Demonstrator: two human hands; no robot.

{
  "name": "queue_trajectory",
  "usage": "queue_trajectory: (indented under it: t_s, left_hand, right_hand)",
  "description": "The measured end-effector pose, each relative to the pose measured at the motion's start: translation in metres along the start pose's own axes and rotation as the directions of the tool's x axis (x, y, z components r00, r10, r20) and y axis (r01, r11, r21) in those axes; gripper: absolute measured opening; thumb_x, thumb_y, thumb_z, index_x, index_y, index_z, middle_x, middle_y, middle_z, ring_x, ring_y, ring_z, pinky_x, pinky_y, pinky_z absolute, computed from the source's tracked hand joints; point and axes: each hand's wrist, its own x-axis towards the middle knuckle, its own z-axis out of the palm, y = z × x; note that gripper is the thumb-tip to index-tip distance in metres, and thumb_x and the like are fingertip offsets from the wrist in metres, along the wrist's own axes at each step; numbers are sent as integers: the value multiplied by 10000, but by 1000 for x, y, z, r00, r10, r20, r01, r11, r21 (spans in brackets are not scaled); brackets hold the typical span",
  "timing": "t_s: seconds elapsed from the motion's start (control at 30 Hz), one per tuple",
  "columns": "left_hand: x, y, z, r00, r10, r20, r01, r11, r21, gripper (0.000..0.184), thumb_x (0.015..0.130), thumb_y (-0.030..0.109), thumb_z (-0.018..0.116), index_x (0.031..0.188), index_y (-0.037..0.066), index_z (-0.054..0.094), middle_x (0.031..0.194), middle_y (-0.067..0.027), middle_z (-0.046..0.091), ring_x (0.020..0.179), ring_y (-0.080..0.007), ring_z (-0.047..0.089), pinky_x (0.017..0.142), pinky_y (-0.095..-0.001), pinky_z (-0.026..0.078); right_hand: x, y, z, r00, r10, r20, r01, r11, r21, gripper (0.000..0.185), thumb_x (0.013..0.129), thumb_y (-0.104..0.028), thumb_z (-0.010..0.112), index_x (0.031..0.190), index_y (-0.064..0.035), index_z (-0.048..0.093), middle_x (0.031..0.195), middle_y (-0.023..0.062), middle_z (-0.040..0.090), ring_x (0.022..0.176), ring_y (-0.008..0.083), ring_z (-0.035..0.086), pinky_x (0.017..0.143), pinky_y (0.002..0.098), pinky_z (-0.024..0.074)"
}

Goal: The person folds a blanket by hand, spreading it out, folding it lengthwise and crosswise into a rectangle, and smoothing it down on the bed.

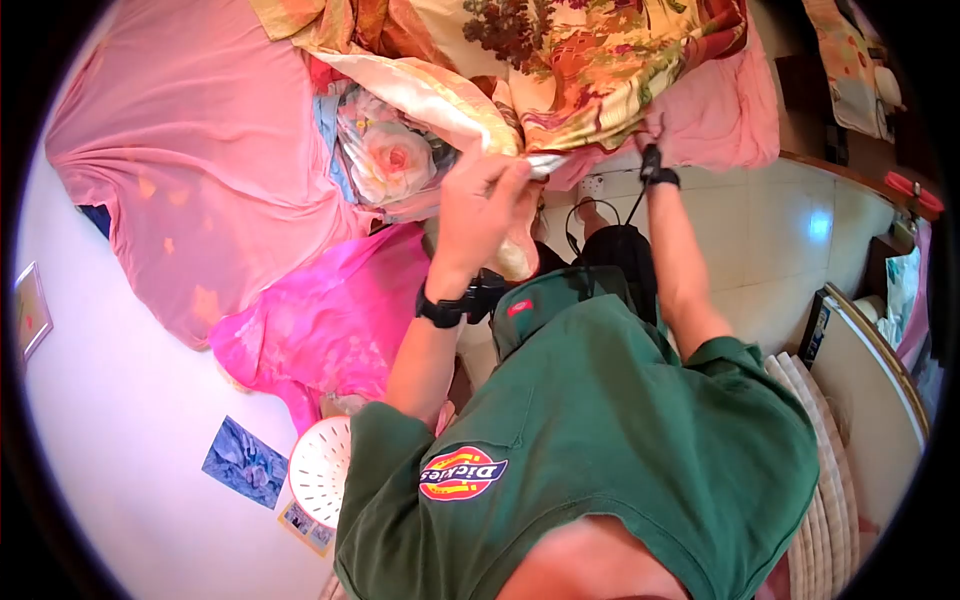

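Note:
My left hand [480, 200] is closed, thumb against fingers, on the pale edge of a patterned quilt [600, 80] in gold, red and green. A strip of its cream cloth hangs below the fingers. My right hand [649, 138] is at the quilt's lower right edge, beside pink cloth [715, 110]. Its fingers are small and partly hidden, so their grip is unclear. Both wrists carry black bands. Left of my left hand lies a folded floral cloth [390, 150] with a large pale rose.
A pink sheet [200, 130] spreads at the upper left, with bright magenta cloth [330, 310] below it. A white perforated basket [322, 470] is at the lower left. Tiled floor [760, 230] shows at right, near a wooden-edged board [875, 350].

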Motion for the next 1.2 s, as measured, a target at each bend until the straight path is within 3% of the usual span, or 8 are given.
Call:
queue_trajectory:
  t_s: [0.27, 0.33, 0.37, 0.43, 0.57, 0.7, 0.87, 1.2]
  left_hand:
    - [-7, -20, -61, 942, -329, -67, 323, 942, -90, 134, 822, 109, 653, 833, -24, 662, 792, -49, 606, 769, -120, 542, 738, -267, 433]
    - [-2, -29, -80, 949, -314, -39, 313, 949, -41, 263, 775, 43, 675, 1033, -1, 649, 1008, -56, 619, 950, -127, 560, 876, -262, 434]
    - [-4, -32, -91, 949, -314, -41, 312, 949, -48, 263, 775, 43, 675, 1033, -1, 649, 1008, -56, 619, 950, -127, 560, 876, -262, 434]
    - [-7, -36, -108, 989, -58, -139, 54, 998, -39, 481, 758, 5, 654, 1221, -19, 522, 1221, -89, 537, 1110, -147, 510, 943, -271, 409]
    - [-6, 5, -134, 1000, 5, -11, 0, 923, 384, 605, 746, -24, 629, 1311, -33, 413, 1326, -120, 445, 1220, -176, 436, 999, -291, 375]
    - [3, 56, -128, 993, 3, -121, -33, 969, -245, 491, 794, -7, 614, 1257, -61, 458, 1240, -158, 515, 1090, -195, 554, 912, -287, 468]
    - [32, 69, -78, 977, 208, -48, -206, 859, -470, 435, 802, 2, 629, 1214, -47, 500, 1247, -134, 520, 1084, -175, 538, 894, -268, 459]
    - [47, 79, 20, 992, 120, -23, -82, 517, -852, 337, 780, -2, 673, 1095, -43, 558, 970, -85, 635, 852, -84, 600, 728, -217, 506]
  right_hand:
    - [30, -252, -94, 547, -576, 608, 820, 221, -528, 261, 781, -35, 605, 1040, -5, 593, 1004, 83, 600, 884, 199, 600, 808, 325, 504]
    - [2, -341, -89, 728, -512, 456, 653, 315, -688, 253, 790, 14, 583, 1043, 14, 588, 1084, 99, 575, 952, 196, 575, 814, 324, 504]
    - [-34, -387, -64, 362, -567, 740, 469, -576, -670, 456, 701, 23, 643, 1147, 9, 549, 994, 100, 617, 889, 193, 600, 838, 328, 484]
    - [-95, -428, -2, 582, -783, 221, 761, 429, -486, 275, 786, -8, 663, 1051, 24, 597, 1119, 73, 551, 943, 168, 557, 796, 285, 490]
    - [-213, -450, 121, 370, -849, 377, 834, 126, -537, 368, 794, -3, 674, 1151, 11, 583, 993, 58, 631, 754, 110, 592, 668, 224, 501]
    - [-266, -422, 189, 181, -852, 491, 811, -153, -565, 205, 847, -21, 618, 1048, 9, 649, 956, 55, 673, 640, 52, 560, 494, 158, 447]
    - [-288, -351, 235, 265, -629, 731, 941, 3, -339, 309, 835, 42, 563, 1131, -18, 629, 1118, 78, 643, 1112, 167, 546, 1000, 308, 361]
    - [-341, -270, 268, 373, -367, 852, 921, 255, -294, 376, 814, 81, 525, 1169, -17, 598, 1131, 158, 612, 984, 206, 611, 832, 273, 467]
